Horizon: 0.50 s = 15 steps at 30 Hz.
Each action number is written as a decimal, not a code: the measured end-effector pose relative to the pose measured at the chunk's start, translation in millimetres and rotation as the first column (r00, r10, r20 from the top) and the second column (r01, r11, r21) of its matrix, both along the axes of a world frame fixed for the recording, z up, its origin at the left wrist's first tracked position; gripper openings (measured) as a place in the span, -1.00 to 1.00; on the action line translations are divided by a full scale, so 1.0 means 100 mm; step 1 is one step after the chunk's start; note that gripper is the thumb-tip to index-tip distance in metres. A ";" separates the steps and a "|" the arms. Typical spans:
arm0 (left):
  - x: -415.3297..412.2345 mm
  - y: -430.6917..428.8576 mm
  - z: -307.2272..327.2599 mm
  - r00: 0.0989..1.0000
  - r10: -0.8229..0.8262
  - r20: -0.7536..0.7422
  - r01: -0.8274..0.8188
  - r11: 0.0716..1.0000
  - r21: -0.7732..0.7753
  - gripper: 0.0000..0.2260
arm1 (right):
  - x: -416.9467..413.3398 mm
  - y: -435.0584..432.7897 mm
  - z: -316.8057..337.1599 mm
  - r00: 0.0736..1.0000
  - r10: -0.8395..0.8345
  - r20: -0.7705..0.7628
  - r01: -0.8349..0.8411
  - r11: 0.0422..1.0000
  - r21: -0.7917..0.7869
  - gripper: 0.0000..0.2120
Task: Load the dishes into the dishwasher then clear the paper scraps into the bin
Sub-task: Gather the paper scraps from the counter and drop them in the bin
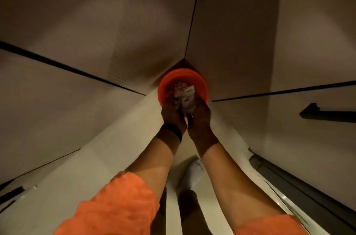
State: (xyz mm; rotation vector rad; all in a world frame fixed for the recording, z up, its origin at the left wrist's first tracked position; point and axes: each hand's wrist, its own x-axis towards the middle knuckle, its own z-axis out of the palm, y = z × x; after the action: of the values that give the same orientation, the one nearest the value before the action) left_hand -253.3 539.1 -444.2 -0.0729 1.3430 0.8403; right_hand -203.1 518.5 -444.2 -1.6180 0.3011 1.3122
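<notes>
Crumpled white paper scraps [184, 96] clasped between left hand [172, 114] and right hand [198, 117], both curled round the wad, directly above the open mouth of round orange-red plastic bin [182, 71]; held bunched and centred, probably to prevent stray pieces falling outside.

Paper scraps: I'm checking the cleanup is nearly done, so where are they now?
In the head view the paper scraps are centre frame, held between the left hand and right hand, over the red bin in the corner of the cabinets.
</notes>
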 end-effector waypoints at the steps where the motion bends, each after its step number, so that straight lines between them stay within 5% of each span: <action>1: -0.01 -0.01 -0.04 1.000 -0.003 -0.006 0.003 1.000 -0.008 -0.62 | 0.01 -0.02 -0.02 0.999 -0.003 -0.033 0.003 1.000 0.008 -0.67; 9: -0.12 -0.03 0.18 0.998 0.017 -0.054 -0.019 0.999 -0.049 -0.77 | 0.05 -0.08 0.15 0.992 0.028 -0.125 -0.021 0.998 0.053 -0.66; 15: -0.14 -0.10 0.95 0.999 0.042 -0.018 -0.043 0.998 -0.051 -0.81 | 0.10 -0.24 0.73 0.993 0.083 -0.087 -0.078 0.995 0.056 -0.66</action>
State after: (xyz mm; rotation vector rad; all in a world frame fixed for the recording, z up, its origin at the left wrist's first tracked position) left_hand -266.9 528.8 -349.5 -0.1350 1.3834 0.8435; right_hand -193.4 494.3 -371.7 -1.5442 0.2559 1.4454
